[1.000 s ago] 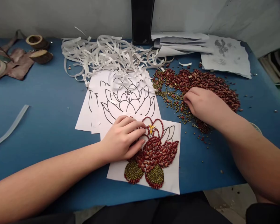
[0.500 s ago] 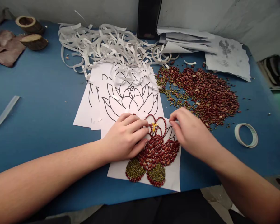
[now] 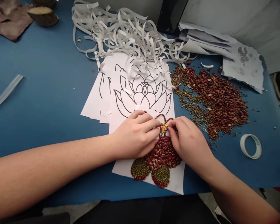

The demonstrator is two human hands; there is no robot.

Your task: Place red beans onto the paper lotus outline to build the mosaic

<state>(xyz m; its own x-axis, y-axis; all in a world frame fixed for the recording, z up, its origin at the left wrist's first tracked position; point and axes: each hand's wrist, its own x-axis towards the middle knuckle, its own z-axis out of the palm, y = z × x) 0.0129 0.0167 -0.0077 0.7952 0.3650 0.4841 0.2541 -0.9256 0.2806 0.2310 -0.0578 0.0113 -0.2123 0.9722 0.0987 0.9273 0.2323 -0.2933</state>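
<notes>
My left hand [image 3: 137,135] lies flat with its fingers stretched out, resting over the left part of a bean-covered flower picture [image 3: 164,152] on white paper [image 3: 177,184]. Reddish-brown beans fill the lower petals and outline the upper ones; green beans fill two rounded shapes at the bottom. Thumb and forefinger of my right hand [image 3: 186,137] are pinched together just beside the yellow pieces [image 3: 164,127] at the flower's centre. Whatever is between those fingertips is too small to make out. Both hands hide parts of the picture.
Printed lotus sheets [image 3: 144,101] lie behind the picture, partly under tangled paper strips [image 3: 121,34]. Right of them spread mixed red and green beans [image 3: 226,102]. A tape roll [image 3: 258,149], folded papers [image 3: 242,70], a dark upright device [image 3: 171,15] and a wood piece [image 3: 43,17] surround these.
My right hand has moved left, from the paper's right edge to the yellow pieces, still pinched. My left hand stays on the picture. The whole view has shifted and tilted slightly.
</notes>
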